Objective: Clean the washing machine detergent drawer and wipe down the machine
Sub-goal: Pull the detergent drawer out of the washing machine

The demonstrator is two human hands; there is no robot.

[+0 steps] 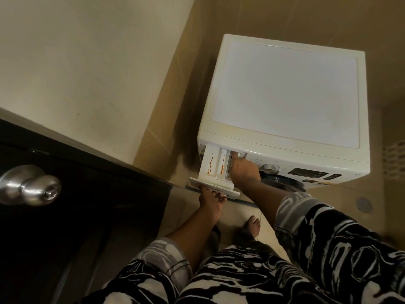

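Easing the drawer (215, 166) out called, we judged, for a firm press at its back and a straight, level pull. Our left hand (211, 204) gripped its front panel from below; our right hand (243, 170) pressed a finger inside, grasping nothing. The drawer jutted from the front left corner of the machine (285, 95), long axis pointing towards us

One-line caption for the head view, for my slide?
Left hand holds the pulled-out, stained detergent drawer; right hand reaches into it.
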